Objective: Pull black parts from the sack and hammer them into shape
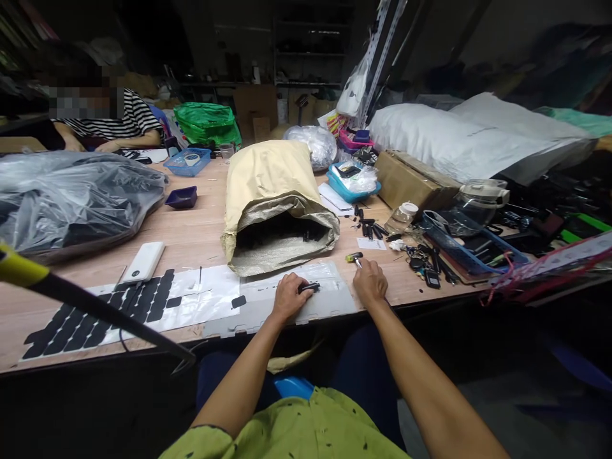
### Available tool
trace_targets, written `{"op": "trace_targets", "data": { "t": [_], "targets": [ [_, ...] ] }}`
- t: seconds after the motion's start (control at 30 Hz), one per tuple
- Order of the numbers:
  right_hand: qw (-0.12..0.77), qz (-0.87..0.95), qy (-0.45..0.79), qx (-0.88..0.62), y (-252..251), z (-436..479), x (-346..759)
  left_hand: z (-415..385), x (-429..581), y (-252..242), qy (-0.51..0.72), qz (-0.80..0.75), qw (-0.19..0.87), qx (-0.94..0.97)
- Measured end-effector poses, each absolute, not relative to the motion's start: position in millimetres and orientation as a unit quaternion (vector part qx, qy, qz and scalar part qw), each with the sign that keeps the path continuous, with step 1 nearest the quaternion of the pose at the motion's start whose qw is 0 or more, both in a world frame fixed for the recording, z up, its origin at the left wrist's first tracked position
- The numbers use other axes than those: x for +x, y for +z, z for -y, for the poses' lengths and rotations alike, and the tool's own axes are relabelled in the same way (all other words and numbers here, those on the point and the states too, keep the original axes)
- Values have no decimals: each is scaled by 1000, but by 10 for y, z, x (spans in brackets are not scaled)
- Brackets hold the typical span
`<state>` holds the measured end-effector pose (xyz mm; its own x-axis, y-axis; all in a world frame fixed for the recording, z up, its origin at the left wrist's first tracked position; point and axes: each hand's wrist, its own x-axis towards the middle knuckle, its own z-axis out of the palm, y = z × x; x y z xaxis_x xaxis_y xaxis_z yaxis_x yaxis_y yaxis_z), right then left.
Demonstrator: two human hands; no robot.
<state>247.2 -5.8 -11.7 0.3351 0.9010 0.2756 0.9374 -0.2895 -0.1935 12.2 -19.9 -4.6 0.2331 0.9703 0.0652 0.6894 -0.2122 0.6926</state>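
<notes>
My left hand [288, 297] rests on a clear plastic sheet [329, 280] at the near table edge, fingers curled around a small black part [310, 287]. A little to its right, my right hand [369, 282] is closed on a small tool with a yellow-and-black handle [354, 257], tip pointing away from me. Just behind both hands lies a tan woven sack [275, 191] on its side, mouth open toward me, with black parts inside.
Black stickers [95, 315] on a white sheet and a white power bank [142, 261] lie left. A dark plastic bag [71, 197], blue trays, a cardboard box [414, 182], keys and small black parts crowd the table. A person in stripes sits far left. A yellow-tipped rod [71, 296] crosses left.
</notes>
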Motion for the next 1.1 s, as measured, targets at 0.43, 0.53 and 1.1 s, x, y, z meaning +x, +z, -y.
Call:
{"op": "trace_targets", "data": {
  "t": [0.43,0.53,1.1],
  "targets": [
    [161,578,-159,-784,-353,40,2489,1443,-106,-927,136,-561,295,762],
    [158,581,-165,-781,-346,50,2487,1346,-115,-903,66,-603,325,725],
    [162,578,-138,-788,-324,71,2409,-1067,-438,494,216,-849,173,451]
  ]
}}
